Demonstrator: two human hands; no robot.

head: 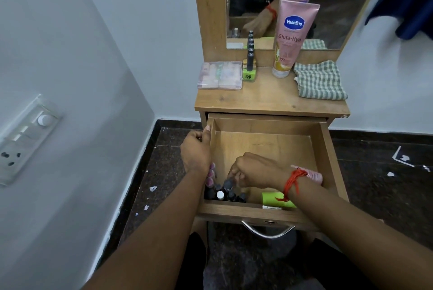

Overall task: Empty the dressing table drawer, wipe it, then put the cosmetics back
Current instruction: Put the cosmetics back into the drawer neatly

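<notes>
Our right hand (253, 170) reaches into the drawer (328, 149), fingers curled down and pinching the top of a dark bottle (228, 183). That bottle stands upright, cap toward us, at the edge of a cluster of bottles (230, 196), also upright, packed into the drawer's seven o'clock corner. A red thread (294, 179) is tied round this wrist.

Our left hand (196, 149) grips the drawer's nine o'clock wall, thumb on the rim and fingers curled round the outside. Just inside that wall stand pink tubes (210, 175).

At five o'clock a green tube (276, 198) lies flat, its long axis running nine to three along the front wall. A pink tube (315, 176) lies partly under our right wrist, its end showing at three o'clock. The drawer is pulled out toward six, with a handle (267, 231) on its front.

On the worktop (269, 100), at twelve o'clock, a Vaseline tube (293, 36) stands cap down, leaning on the mirror (328, 8). A checked cloth (321, 81) lies at one o'clock, a clear case (220, 75) at eleven, and a green bottle (249, 74) between case and tube.
</notes>
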